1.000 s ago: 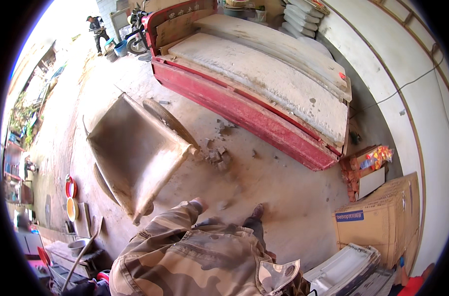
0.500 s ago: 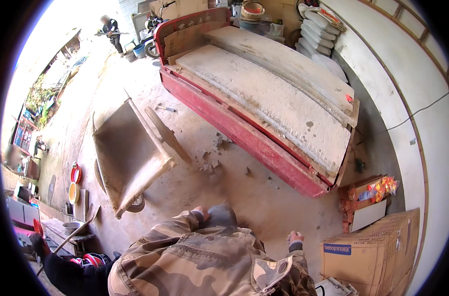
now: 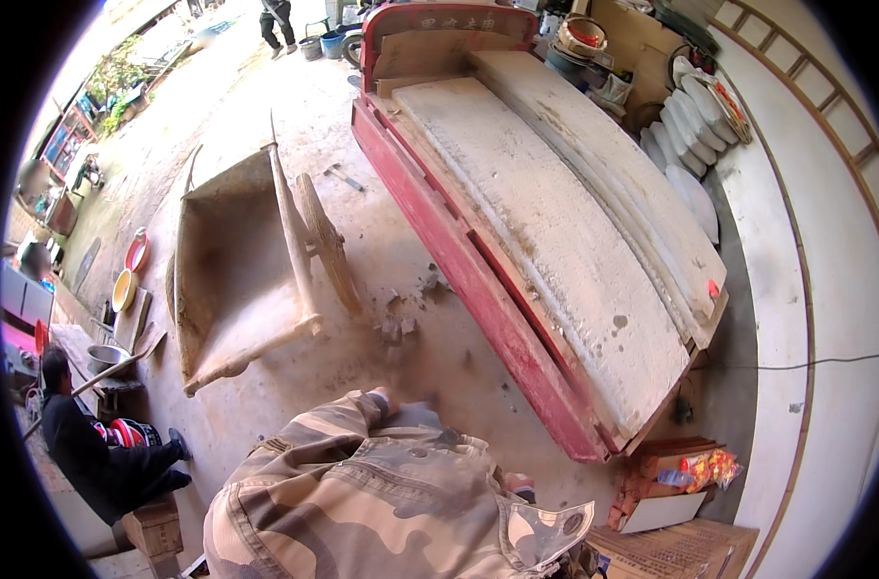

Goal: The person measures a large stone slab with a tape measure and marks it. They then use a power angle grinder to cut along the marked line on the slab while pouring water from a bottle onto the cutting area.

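I see left hand at end of camouflage sleeve, low over dusty concrete floor; grip hidden, cannot tell if open or holding anything. Right hand not in view. Nearest thing: broken grey rubble, just ahead of left hand, on floor. Wooden handcart tipped on side to front-left, long axis running away from me. Long red cart bed carries pale rough slabs, to front-right.
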The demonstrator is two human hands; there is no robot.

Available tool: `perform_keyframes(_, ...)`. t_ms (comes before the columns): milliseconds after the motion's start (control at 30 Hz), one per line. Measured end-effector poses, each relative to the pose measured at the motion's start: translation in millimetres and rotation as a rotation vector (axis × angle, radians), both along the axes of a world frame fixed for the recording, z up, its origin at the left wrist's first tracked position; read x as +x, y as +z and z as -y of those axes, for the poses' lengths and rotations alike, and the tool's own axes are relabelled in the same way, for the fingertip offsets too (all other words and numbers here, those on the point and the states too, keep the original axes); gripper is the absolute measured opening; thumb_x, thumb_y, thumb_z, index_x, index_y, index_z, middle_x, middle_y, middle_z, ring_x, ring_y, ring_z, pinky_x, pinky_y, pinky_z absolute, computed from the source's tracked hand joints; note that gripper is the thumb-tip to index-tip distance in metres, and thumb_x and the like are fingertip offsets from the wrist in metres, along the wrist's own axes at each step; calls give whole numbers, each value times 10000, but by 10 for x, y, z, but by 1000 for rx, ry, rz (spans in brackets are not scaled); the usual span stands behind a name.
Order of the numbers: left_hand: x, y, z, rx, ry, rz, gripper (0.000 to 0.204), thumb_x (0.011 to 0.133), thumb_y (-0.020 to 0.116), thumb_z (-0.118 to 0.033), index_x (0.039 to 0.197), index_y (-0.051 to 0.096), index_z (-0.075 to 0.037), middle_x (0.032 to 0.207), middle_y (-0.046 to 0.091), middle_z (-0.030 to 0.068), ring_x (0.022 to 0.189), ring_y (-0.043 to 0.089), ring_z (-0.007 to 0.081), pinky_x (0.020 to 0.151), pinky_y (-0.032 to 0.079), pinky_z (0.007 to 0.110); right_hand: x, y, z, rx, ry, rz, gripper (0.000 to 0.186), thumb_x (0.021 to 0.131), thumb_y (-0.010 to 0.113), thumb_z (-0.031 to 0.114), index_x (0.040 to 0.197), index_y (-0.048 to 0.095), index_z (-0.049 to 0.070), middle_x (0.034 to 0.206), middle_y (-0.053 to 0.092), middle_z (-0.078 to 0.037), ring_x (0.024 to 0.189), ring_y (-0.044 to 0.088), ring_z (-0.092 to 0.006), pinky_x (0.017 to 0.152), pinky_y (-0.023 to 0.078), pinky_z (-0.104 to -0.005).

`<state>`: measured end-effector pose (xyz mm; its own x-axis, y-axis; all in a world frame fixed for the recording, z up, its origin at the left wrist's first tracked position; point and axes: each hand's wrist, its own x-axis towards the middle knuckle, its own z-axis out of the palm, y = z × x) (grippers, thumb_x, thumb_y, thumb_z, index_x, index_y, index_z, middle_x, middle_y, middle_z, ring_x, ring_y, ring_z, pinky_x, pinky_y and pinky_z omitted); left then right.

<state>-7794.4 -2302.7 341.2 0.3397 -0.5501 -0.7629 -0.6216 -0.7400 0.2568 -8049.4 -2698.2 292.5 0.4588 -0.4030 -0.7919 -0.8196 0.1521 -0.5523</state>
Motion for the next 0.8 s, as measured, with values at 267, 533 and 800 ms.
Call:
perform_keyframes(267,746,176,338,-83,591,11,350,774,538,-281,1007,719,-94,998,690,189,991,651,330,883,514,408,1567,400,587,91,-138,121,96,867,553,105,892,559,12,612,547,-49,441,493,-142,380,381,-299)
perform_keyframes(533,761,39,743,-99,917,42,324,769,581,-297,987,728,-108,1000,696,154,964,655,320,876,506,386,2808,275,922,-8,465,101,238,869,623,218,985,646,12,771,680,-119,616,631,-185,534,518,-328)
perform_keyframes(800,941,325,881,34,1269,32,368,766,583,-305,1041,716,-100,1068,678,172,1015,637,332,905,490,388,3695,531,1551,-4,398,176,192,903,567,177,984,591,4,717,625,-109,495,570,-171,394,445,-302)
